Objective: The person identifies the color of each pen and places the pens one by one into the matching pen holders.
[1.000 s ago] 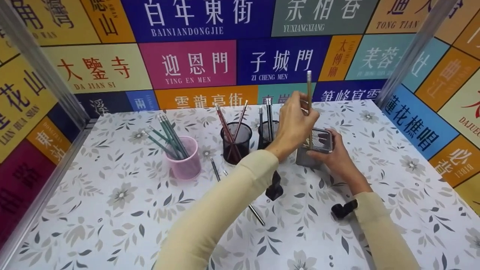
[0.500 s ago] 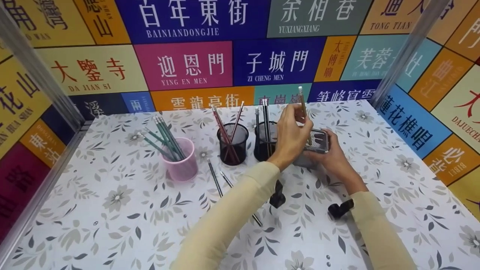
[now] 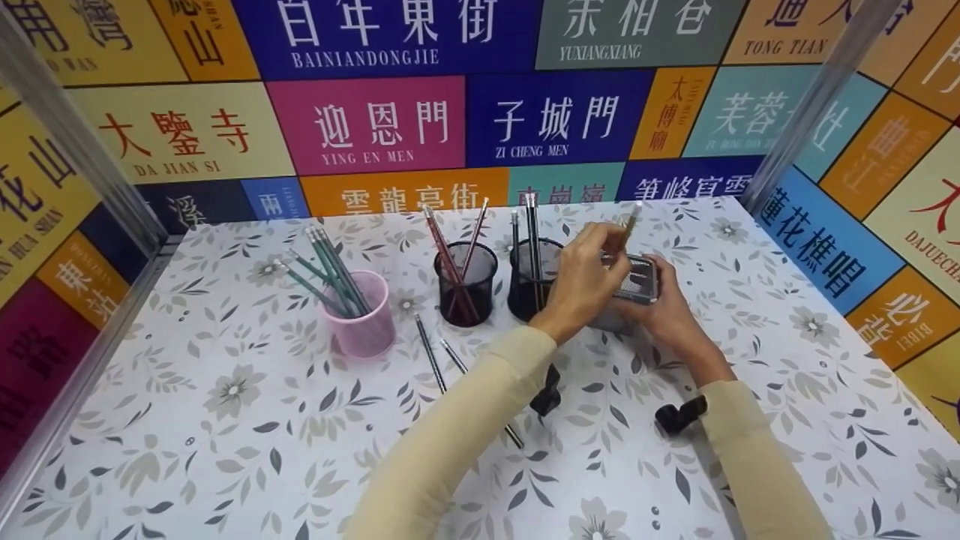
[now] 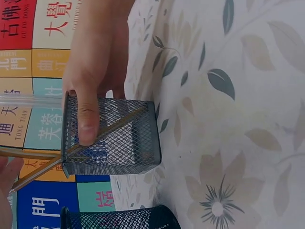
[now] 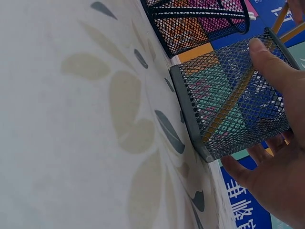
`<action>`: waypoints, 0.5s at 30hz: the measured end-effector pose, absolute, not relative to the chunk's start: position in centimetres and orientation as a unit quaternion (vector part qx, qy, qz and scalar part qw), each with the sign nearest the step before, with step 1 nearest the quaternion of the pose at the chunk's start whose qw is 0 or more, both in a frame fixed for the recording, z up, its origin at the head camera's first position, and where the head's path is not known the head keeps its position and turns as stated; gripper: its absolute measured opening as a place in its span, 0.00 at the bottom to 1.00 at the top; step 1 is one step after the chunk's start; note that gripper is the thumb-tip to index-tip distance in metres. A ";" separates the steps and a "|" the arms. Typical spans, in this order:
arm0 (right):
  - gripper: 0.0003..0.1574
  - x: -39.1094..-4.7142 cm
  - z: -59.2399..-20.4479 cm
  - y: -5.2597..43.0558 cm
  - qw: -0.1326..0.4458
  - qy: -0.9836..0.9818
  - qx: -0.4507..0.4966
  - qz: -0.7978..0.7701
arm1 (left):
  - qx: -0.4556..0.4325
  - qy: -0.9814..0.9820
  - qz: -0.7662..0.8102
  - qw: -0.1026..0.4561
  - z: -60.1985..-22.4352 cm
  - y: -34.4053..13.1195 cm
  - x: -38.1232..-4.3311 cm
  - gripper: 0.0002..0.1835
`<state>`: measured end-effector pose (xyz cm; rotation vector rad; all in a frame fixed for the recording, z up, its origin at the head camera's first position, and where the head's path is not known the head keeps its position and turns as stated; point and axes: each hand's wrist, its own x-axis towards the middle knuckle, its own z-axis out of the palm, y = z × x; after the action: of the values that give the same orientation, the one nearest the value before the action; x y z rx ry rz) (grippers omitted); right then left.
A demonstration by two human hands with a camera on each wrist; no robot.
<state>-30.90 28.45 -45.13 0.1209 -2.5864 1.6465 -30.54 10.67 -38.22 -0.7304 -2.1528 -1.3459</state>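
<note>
My left hand pinches a gold pencil just over the mouth of a grey mesh pencil cup. My right hand grips this square cup. In the right wrist view its thumb lies along one wall, with the other fingers round the far side. Through the mesh a gold pencil leans diagonally inside. Two pencils meet at the rim in the left wrist view, where only fingertips of my left hand show. My left hand hides part of the cup in the head view.
A pink cup holds several teal pencils. One black mesh cup has reddish pencils; another black mesh cup, close beside my left hand, has dark ones. Loose on the table lie a dark pencil and a second pencil, partly under my left sleeve.
My left hand has come down slightly with the gold pencil, whose eraser end is lower and now leans right. The right hand keeps its grip on the cup.
</note>
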 end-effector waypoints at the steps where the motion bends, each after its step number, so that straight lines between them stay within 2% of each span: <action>1: 0.61 -30.9 -45.1 28.5 0.038 -0.843 0.040 0.534 | -0.277 -0.795 -0.480 0.245 -38.3 10.7 -30.5 0.11; 5: 0.57 -31.0 -45.2 28.5 0.039 -0.851 0.047 0.522 | -0.293 -0.819 -0.429 0.243 -38.9 10.9 -30.2 0.10; 10: 0.57 -30.9 -45.2 28.5 0.040 -0.852 0.047 0.520 | -0.267 -0.842 -0.397 0.247 -39.6 11.4 -29.9 0.08; 15: 0.56 -31.0 -45.3 28.5 0.051 -0.849 0.048 0.523 | -0.254 -0.852 -0.396 0.228 -40.3 11.9 -29.5 0.08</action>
<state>-30.97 28.50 -45.34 0.1465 -2.5861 1.5922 -29.54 11.92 -40.25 -0.7006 -2.3478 -1.0922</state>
